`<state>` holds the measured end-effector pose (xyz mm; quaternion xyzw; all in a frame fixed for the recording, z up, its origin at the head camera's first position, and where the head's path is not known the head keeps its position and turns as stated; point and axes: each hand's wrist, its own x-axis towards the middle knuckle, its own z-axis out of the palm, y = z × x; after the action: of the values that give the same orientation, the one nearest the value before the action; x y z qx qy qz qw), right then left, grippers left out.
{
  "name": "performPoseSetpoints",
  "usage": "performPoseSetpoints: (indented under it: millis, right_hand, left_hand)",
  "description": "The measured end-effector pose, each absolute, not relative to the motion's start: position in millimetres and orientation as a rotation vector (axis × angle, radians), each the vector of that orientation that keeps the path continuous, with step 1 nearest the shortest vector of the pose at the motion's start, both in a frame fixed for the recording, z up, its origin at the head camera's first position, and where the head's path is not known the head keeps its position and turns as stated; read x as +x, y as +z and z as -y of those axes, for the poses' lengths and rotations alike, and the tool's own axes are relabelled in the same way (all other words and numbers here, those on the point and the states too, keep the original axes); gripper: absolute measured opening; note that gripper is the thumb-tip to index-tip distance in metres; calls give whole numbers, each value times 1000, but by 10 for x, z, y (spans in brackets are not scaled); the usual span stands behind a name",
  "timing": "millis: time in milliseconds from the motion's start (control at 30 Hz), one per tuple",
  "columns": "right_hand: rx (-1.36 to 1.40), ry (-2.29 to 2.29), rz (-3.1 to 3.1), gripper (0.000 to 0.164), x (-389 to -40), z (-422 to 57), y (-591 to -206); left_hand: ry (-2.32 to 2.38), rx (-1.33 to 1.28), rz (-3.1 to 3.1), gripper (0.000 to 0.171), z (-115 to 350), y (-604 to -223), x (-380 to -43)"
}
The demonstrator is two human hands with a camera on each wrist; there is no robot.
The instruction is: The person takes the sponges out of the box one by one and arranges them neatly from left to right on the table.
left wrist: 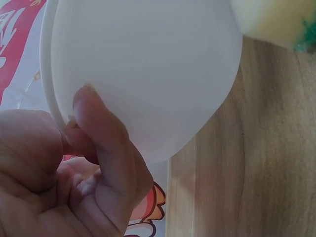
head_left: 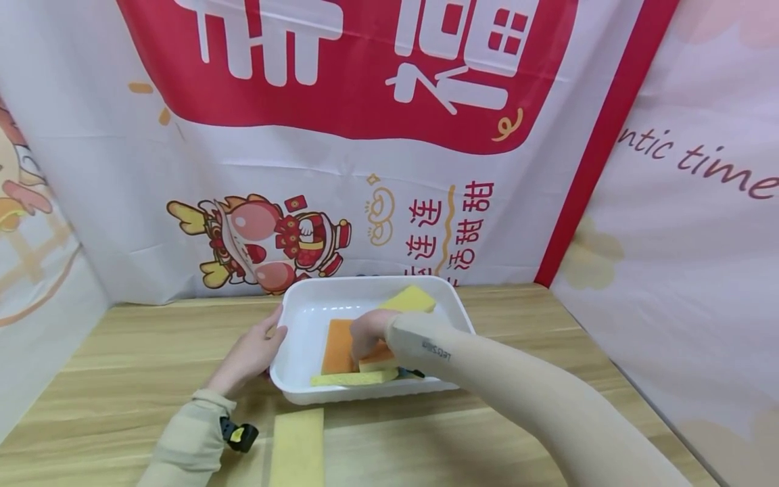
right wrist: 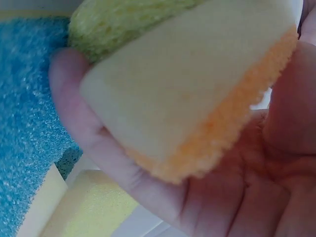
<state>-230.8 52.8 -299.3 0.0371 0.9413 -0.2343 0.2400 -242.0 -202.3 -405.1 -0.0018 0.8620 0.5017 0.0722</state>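
A white plastic tray [head_left: 365, 281] with several sponges in it stands on the table. My left hand [head_left: 254, 352] pinches its left rim; in the left wrist view, thumb and curled fingers close over the edge of the tray [left wrist: 148, 64]. Inside the tray, my right hand [head_left: 368, 333] holds a sponge [right wrist: 187, 84] with a cream body and an orange scouring layer, its fingers curled around it. Beside that hand lies an orange sponge surface [head_left: 337, 345]. A yellow-green sponge [head_left: 353, 378] leans along the near wall, and a yellow sponge [head_left: 410, 299] lies at the back right.
A blue scouring surface [right wrist: 29, 108] shows close to the right fingers. Outside the tray, a long pale yellow sponge [head_left: 298, 446] lies on the wooden table [head_left: 164, 352] near the front. A printed cloth [head_left: 341, 162] hangs right behind the tray.
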Motion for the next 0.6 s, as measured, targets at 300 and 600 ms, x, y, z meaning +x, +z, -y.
performPoseSetpoints:
  millis: [300, 600]
  right_hand:
    - [66, -811, -2508, 18, -2293, -488, -3064]
    - [256, -757, -2507, 31, -2349, -424, -3076]
  left_hand:
    - [1504, -14, -2582, 60, 2025, -4064, -2429]
    - [1523, -6, -2569, 60, 1993, -4092, -2436]
